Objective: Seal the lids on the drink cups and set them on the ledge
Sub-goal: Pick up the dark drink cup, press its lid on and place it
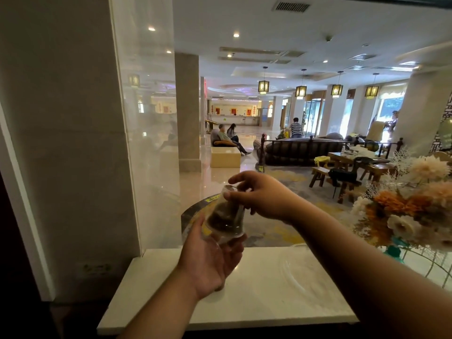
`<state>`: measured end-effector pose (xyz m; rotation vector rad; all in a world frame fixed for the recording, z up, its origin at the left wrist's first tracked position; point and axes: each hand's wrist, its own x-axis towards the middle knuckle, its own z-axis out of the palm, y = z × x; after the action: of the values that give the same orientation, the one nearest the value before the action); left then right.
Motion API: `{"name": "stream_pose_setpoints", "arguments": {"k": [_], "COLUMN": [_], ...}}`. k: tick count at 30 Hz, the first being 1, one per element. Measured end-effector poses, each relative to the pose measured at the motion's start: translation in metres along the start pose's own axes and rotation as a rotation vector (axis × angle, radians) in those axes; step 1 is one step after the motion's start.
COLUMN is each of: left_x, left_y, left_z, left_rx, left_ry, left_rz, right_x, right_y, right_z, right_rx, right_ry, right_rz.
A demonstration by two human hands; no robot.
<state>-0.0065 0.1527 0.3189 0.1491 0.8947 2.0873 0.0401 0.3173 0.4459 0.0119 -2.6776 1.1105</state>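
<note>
A clear plastic drink cup (225,217) with dark liquid hangs tilted in the air above the white marble ledge (281,289). My left hand (210,260) cradles its lower end from below. My right hand (259,193) reaches in from the right and grips the cup's upper end, fingers curled over the rim, where a thin lid edge shows. The cup touches nothing but my two hands.
A bouquet of orange and cream flowers (406,204) in a wire stand occupies the ledge's right end. A glass pane rises behind the ledge, with a stone pillar (73,143) on the left. Beyond the glass lies a lobby with seated people, benches and tables.
</note>
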Motion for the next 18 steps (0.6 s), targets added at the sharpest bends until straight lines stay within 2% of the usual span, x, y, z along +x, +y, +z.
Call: {"name": "stream_pose_setpoints", "arguments": {"k": [5, 18], "left_x": [0.012, 0.007], "left_y": [-0.015, -0.020], "left_z": [0.004, 0.011], "left_rx": [-0.085, -0.125], "left_ry": [-0.064, -0.140], "left_rz": [-0.001, 0.020], "right_x": [0.008, 0.008], "right_y": [-0.025, -0.035], "right_z": [-0.013, -0.019], "right_rx": [-0.213, -0.232], "right_ry": [-0.079, -0.129], "right_rz": [-0.057, -0.057]}}
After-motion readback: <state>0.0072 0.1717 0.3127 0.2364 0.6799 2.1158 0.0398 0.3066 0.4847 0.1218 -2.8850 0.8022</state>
